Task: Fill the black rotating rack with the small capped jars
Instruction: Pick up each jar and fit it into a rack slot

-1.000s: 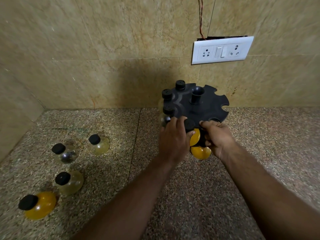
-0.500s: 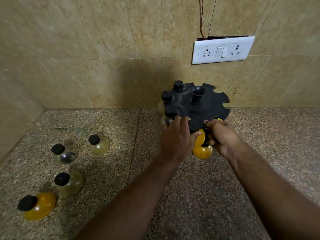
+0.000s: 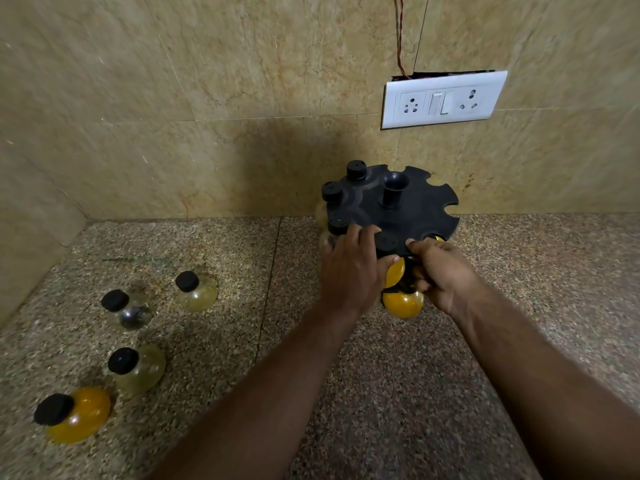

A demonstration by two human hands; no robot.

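A black round plastic rack [image 3: 415,206] with a notched rim and a short centre post stands on the speckled granite counter [image 3: 381,393], close to the beige tiled wall [image 3: 207,98] and below a white switch plate [image 3: 443,98]. Four black-capped jars hang in its left and near notches, one of them a round yellow-filled jar [image 3: 394,273] at the near edge, with a second yellow jar [image 3: 403,303] on the tier below. The left hand [image 3: 349,268] clasps the near rim, fingers over the top, thumb against the upper yellow jar. The right hand [image 3: 441,271] pinches the rim, thumb on top, fingers curled underneath; whether they also touch a jar is hard to tell. Well apart to the left stand four loose capped jars: one clear [image 3: 130,308], two pale [image 3: 197,292] [image 3: 138,368], one amber [image 3: 78,414].
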